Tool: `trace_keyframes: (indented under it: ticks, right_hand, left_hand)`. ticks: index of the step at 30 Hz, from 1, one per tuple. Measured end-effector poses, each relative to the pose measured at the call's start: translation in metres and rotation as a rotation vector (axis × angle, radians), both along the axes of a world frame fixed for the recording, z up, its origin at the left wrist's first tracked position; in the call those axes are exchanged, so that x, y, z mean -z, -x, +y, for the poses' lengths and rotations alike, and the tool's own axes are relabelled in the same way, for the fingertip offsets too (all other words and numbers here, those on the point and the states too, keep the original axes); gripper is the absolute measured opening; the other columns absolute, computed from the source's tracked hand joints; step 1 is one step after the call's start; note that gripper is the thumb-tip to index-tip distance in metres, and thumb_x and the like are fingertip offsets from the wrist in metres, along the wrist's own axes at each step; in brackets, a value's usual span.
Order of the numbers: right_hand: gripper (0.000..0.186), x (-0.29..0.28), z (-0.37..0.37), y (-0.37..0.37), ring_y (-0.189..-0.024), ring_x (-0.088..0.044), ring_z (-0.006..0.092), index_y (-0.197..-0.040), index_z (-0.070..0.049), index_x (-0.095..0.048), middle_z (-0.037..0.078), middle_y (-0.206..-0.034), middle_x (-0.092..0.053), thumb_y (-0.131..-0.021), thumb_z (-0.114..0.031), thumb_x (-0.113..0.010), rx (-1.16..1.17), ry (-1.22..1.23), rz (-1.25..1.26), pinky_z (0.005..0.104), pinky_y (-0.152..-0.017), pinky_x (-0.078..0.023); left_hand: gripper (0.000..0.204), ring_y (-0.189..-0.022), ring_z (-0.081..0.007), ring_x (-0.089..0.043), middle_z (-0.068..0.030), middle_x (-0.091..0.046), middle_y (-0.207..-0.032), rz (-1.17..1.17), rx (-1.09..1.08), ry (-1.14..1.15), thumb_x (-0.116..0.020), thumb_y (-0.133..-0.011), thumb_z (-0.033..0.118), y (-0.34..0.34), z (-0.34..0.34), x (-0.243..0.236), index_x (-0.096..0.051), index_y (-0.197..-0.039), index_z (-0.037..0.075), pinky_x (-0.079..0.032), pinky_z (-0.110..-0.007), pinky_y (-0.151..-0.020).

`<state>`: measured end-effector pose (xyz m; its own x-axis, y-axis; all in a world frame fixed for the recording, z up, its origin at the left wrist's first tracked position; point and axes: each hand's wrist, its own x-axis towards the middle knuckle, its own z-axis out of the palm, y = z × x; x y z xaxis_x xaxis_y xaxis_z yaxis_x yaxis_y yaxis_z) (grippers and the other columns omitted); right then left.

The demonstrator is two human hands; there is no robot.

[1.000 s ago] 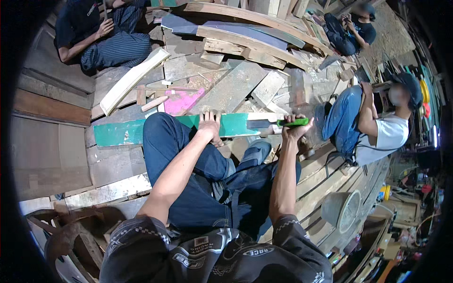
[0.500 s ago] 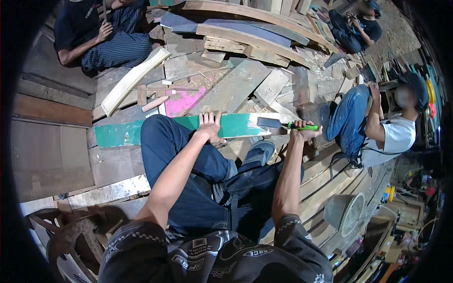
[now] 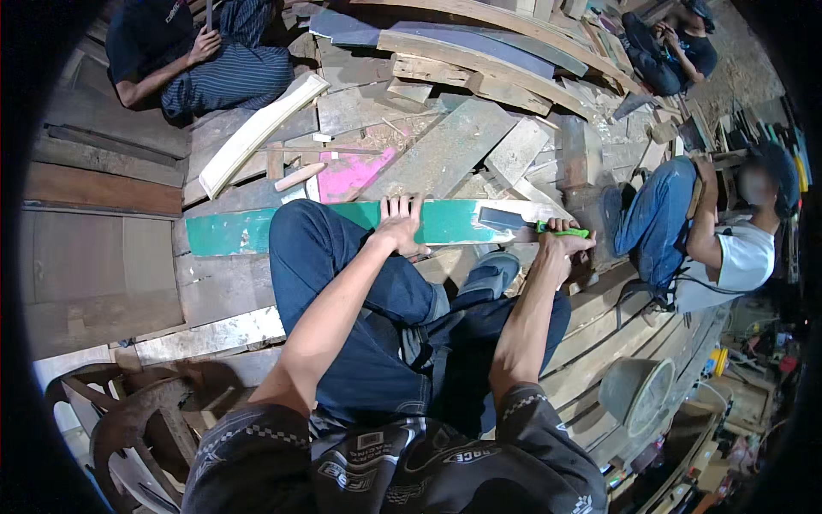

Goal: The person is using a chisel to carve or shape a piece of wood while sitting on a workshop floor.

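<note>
A long plank (image 3: pixel 450 224), mostly painted green with bare wood toward its right end, lies crosswise in front of me and passes behind my raised knee. My left hand (image 3: pixel 401 227) is on its middle, fingers across the top toward the far edge and thumb at the near edge. In my right hand (image 3: pixel 565 240) is a scraper (image 3: pixel 505 220) with a wide flat metal blade and a green and black handle. The fingers wrap its handle at the plank's right end. Its blade lies against the plank, pointing left, where green meets bare wood.
Beyond the plank lie a pink piece (image 3: pixel 355 176), a wooden stick (image 3: pixel 300 176), a pale curved board (image 3: pixel 261 137) and stacked planks (image 3: pixel 479 51). A bucket (image 3: pixel 638 394) stands at right, a curved wooden frame (image 3: pixel 141 428) at lower left. Co-workers sit left (image 3: pixel 214 73), right (image 3: pixel 719 231) and far right.
The whole view has shifted slightly, so everything sits a little farther right. My hands keep their places on the plank and scraper. The co-worker at left has moved a hand slightly.
</note>
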<state>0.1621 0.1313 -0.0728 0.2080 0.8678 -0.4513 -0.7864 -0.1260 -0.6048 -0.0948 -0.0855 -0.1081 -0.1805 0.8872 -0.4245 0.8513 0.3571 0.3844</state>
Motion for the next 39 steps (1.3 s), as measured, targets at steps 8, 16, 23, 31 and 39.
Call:
trace_keyframes:
  ticks: [8,16,23,31,39]
  right_hand:
    - [0.060,-0.001,-0.008,0.009,-0.040,-0.025,0.0137,-0.063,-0.012,-0.037,0.001,-0.050,-0.028,-0.083,-0.068,-0.035,0.017,0.022,-0.009,0.0302,-0.039,-0.021]
    - [0.058,0.008,-0.010,0.015,-0.041,-0.025,0.0149,-0.059,-0.012,-0.033,0.000,-0.050,-0.027,-0.082,-0.066,-0.037,0.016,0.017,-0.032,0.0298,-0.041,-0.021]
    - [0.057,-0.011,-0.015,0.019,-0.040,-0.021,0.0138,-0.062,-0.013,-0.034,-0.001,-0.050,-0.025,-0.082,-0.066,-0.034,0.074,0.082,-0.030,0.0300,-0.038,-0.020]
    - [0.062,-0.010,-0.001,0.028,-0.039,-0.021,0.0153,-0.062,-0.012,-0.035,0.000,-0.049,-0.025,-0.083,-0.070,-0.033,-0.063,0.010,-0.130,0.0295,-0.038,-0.020]
    - [0.061,-0.018,0.001,0.034,-0.038,-0.024,0.0148,-0.064,-0.011,-0.038,0.001,-0.048,-0.029,-0.084,-0.069,-0.035,-0.133,-0.001,-0.193,0.0309,-0.037,-0.021]
  left_hand:
    - [0.123,-0.135,-0.0469,-0.023,-0.0279,-0.030,-0.139,0.006,-0.027,-0.082,-0.084,-0.060,0.052,0.004,-0.007,0.005,-0.014,-0.147,0.001,-0.011,-0.062,-0.110]
    - [0.118,-0.132,-0.0457,-0.028,-0.0259,-0.033,-0.136,0.012,-0.048,-0.165,-0.086,-0.059,0.046,0.001,-0.010,0.003,-0.019,-0.145,0.002,-0.015,-0.061,-0.110]
    - [0.114,-0.128,-0.0429,-0.035,-0.0234,-0.042,-0.131,0.051,-0.066,-0.215,-0.088,-0.052,0.047,0.000,-0.008,-0.013,-0.032,-0.138,-0.001,-0.025,-0.056,-0.107]
    - [0.112,-0.128,-0.0384,-0.038,-0.0205,-0.045,-0.131,0.196,-0.056,-0.189,-0.080,-0.049,0.064,-0.003,0.001,-0.018,-0.043,-0.130,-0.004,-0.029,-0.050,-0.107]
    - [0.107,-0.125,-0.0354,-0.041,-0.0173,-0.047,-0.128,0.252,-0.036,-0.188,-0.079,-0.050,0.063,-0.004,0.003,-0.014,-0.044,-0.130,0.000,-0.031,-0.052,-0.105]
